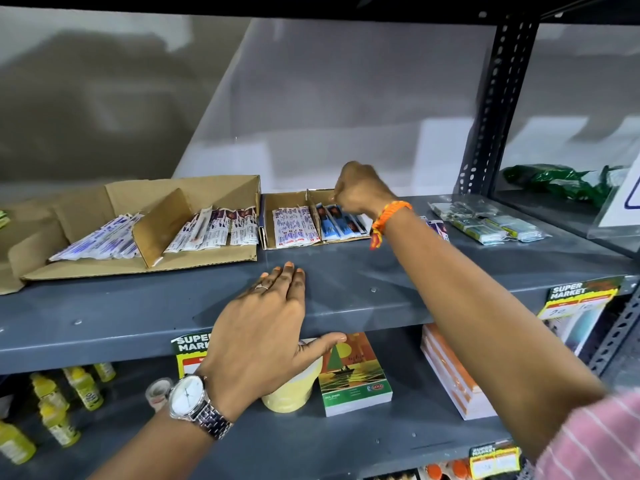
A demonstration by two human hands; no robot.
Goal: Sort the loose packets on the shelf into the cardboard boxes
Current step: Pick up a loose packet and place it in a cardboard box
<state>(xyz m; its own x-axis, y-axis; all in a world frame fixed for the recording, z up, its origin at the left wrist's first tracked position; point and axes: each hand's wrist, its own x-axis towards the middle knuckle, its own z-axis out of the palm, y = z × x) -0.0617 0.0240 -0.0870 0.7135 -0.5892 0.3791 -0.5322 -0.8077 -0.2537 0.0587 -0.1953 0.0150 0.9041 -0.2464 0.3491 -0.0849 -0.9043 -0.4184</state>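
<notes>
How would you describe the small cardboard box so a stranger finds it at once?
On the grey shelf, two open boxes sit side by side. Take the small box under the right hand; only it holds blue packets.

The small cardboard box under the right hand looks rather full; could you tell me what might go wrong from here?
1. The small cardboard box has a low front edge, so the blue packets could slide out as the right hand works among them.
2. The forearm might sweep the loose packets lying beside it.

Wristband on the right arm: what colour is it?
Orange wristband, clearest in the head view.
</notes>
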